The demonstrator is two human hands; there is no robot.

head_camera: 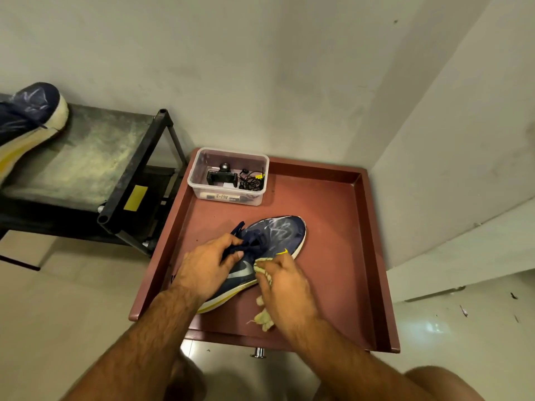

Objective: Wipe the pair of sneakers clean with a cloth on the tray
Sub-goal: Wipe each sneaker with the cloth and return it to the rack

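Navy sneaker (269, 244) lies on its side on the reddish-brown tray (341, 227), a bit toward the 7 o'clock side of the tray's middle, toe pointing to 1 o'clock, heel toward 7 o'clock. White scuff marks on the toe area, pale swoosh on the side, white and yellow sole edge.

Left hand (207, 266) grips the sneaker at the lace and tongue area, fingers curled into the dark laces, thumb on the upper. Right hand (285, 285) presses a pale yellowish cloth (263, 315) against the sneaker's side just by the swoosh, fingers clenched around the bunched cloth; loose end of the cloth hangs out below the hand onto the tray floor at 6 o'clock.

Clear plastic box (228, 176) sits in the tray's 11 o'clock corner, holding a black clip-like gadget and tangled black cable; label on its near wall.

Second sneaker (26, 125), same navy with pale sole, rests on a dusty dark rack shelf (95, 151) at 10 o'clock, well apart from the tray. Yellow tag on the rack frame. Pale tiled floor (58, 299) below, grey walls behind.
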